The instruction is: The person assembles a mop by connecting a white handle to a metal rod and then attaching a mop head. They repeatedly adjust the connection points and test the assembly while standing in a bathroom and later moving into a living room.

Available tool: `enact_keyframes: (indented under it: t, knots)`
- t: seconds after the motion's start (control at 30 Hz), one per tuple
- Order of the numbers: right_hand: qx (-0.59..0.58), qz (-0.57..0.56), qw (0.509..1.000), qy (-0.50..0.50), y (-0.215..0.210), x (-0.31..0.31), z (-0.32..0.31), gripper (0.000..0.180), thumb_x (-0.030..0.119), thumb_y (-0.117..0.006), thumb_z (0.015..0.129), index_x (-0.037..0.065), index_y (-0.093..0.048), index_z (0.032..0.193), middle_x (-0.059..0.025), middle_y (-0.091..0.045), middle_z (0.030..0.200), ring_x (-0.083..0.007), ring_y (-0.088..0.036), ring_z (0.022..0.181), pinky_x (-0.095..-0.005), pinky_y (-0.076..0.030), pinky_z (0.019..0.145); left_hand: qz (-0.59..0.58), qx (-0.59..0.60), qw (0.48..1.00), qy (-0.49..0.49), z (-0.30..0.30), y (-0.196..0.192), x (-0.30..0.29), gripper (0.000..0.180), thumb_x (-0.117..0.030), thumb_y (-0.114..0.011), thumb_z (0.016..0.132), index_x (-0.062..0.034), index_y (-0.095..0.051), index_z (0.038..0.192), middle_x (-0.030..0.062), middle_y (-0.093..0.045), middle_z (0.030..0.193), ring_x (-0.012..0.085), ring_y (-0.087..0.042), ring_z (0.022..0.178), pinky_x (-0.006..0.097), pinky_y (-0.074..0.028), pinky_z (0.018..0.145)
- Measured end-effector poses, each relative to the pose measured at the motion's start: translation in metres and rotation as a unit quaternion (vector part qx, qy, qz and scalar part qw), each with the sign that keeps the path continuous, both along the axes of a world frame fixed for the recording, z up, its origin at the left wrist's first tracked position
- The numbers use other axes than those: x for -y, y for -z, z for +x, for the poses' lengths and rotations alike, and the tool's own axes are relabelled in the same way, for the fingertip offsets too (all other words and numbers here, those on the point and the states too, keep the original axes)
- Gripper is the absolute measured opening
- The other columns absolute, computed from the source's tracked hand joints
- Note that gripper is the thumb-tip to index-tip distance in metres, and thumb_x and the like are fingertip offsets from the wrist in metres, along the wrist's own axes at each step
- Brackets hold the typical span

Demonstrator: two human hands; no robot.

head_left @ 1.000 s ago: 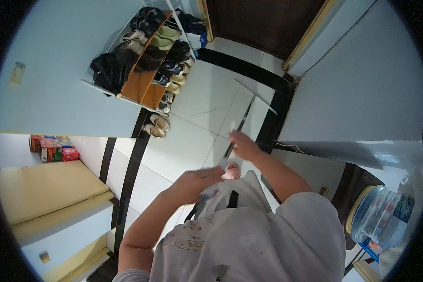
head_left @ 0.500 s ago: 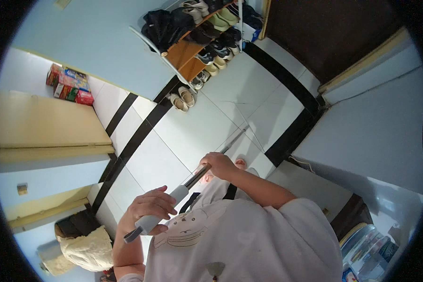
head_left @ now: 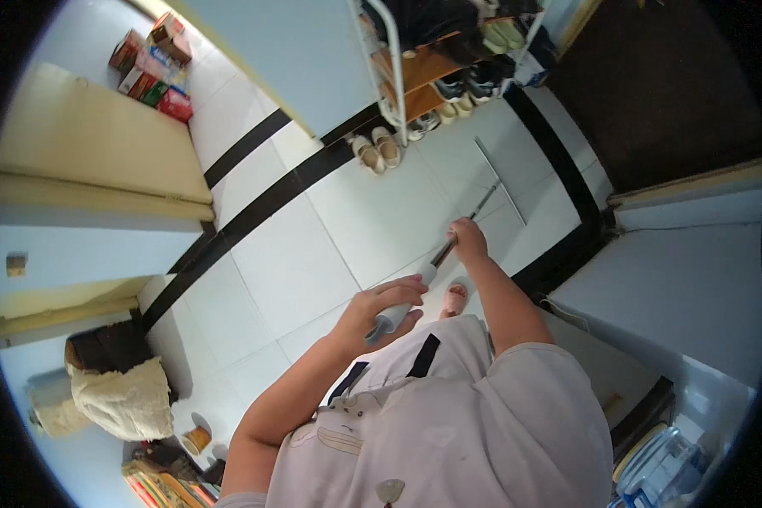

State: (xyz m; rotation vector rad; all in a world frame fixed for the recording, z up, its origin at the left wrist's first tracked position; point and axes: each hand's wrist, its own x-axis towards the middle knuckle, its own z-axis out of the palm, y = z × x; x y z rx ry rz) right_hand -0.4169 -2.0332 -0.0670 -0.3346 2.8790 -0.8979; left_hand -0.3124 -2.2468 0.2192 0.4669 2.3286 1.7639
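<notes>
A floor squeegee [head_left: 486,201] with a long metal pole, white grip and thin, wide bar head [head_left: 501,182] slants away from me toward the upper right. Its head lies on the white tiled floor [head_left: 296,254]. My left hand [head_left: 379,309] is closed around the white grip [head_left: 393,320] near the looped end, close to my body. Farther along, my right hand [head_left: 468,240] wraps the metal shaft just past the grip. One of my feet in a pink slipper [head_left: 455,296] shows below the pole.
A shoe rack [head_left: 427,72] holds several pairs, with beige shoes [head_left: 375,151] on the floor beside it. A dark door [head_left: 677,93] stands at far right. Boxes [head_left: 157,76] lie at far left. A cloth-covered seat [head_left: 123,394] and water bottle [head_left: 665,470] stand nearer.
Both hands and the squeegee have moved forward and to the right. The bar head, smeared before, now shows sharply, nearer the shoe rack. My view has turned and shifted.
</notes>
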Motion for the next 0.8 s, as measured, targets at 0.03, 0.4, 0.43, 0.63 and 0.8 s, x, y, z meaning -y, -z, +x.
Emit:
enact_keyframes:
  t: [0.03, 0.4, 0.43, 0.63, 0.8]
  knots:
    - [0.002, 0.006, 1.000, -0.020, 0.005, 0.023, 0.002, 0.014, 0.016, -0.065, 0.076, 0.006, -0.063, 0.085, -0.0138, -0.059, 0.092, -0.0321, -0.055, 0.089, -0.0408, -0.046, 0.076, -0.007, -0.002, 1.000, -0.017, 0.008, -0.001, 0.019, 0.014, 0.002, -0.064, 0.074, -0.0001, -0.058, 0.086, 0.0121, -0.062, 0.097, 0.0283, -0.059, 0.101, 0.037, -0.046, 0.091]
    - [0.139, 0.020, 0.922, -0.361, -0.110, 0.276, 0.130, 0.020, 0.025, -0.053, 0.085, 0.009, -0.063, 0.081, -0.0107, -0.060, 0.086, -0.0274, -0.060, 0.085, -0.0374, -0.049, 0.074, -0.087, 0.077, 0.981, -0.154, 0.149, -0.110, 0.215, 0.015, 0.007, -0.062, 0.063, -0.0001, -0.060, 0.076, 0.0142, -0.065, 0.087, 0.0284, -0.064, 0.090, 0.040, -0.047, 0.091]
    - [0.142, -0.010, 0.923, -0.357, -0.125, 0.290, 0.137, 0.022, 0.027, -0.051, 0.086, 0.009, -0.063, 0.081, -0.0108, -0.060, 0.086, -0.0277, -0.060, 0.085, -0.0377, -0.049, 0.074, -0.101, 0.084, 0.976, -0.176, 0.157, -0.120, 0.220, 0.015, 0.007, -0.062, 0.062, 0.0000, -0.061, 0.075, 0.0140, -0.065, 0.087, 0.0284, -0.064, 0.090, 0.040, -0.047, 0.091]
    - [0.101, -0.065, 0.899, -0.422, -0.143, 0.317, 0.154, 0.023, 0.027, -0.052, 0.085, 0.007, -0.062, 0.082, -0.0116, -0.060, 0.085, -0.0282, -0.059, 0.083, -0.0382, -0.049, 0.073, -0.134, 0.040, 0.973, -0.182, 0.175, -0.150, 0.225, 0.016, 0.006, -0.062, 0.057, 0.0002, -0.061, 0.072, 0.0160, -0.065, 0.087, 0.0293, -0.064, 0.089, 0.041, -0.047, 0.090]
    - [0.039, -0.051, 0.933, -0.355, -0.181, 0.243, 0.147, 0.023, 0.031, -0.056, 0.083, 0.010, -0.060, 0.074, -0.0079, -0.060, 0.076, -0.0244, -0.059, 0.079, -0.0363, -0.049, 0.066, 0.091, -0.030, 0.962, -0.255, 0.182, -0.139, 0.198, 0.023, 0.000, -0.065, 0.069, -0.0014, -0.050, 0.087, 0.0223, -0.062, 0.093, 0.0339, -0.061, 0.094, 0.044, -0.046, 0.090]
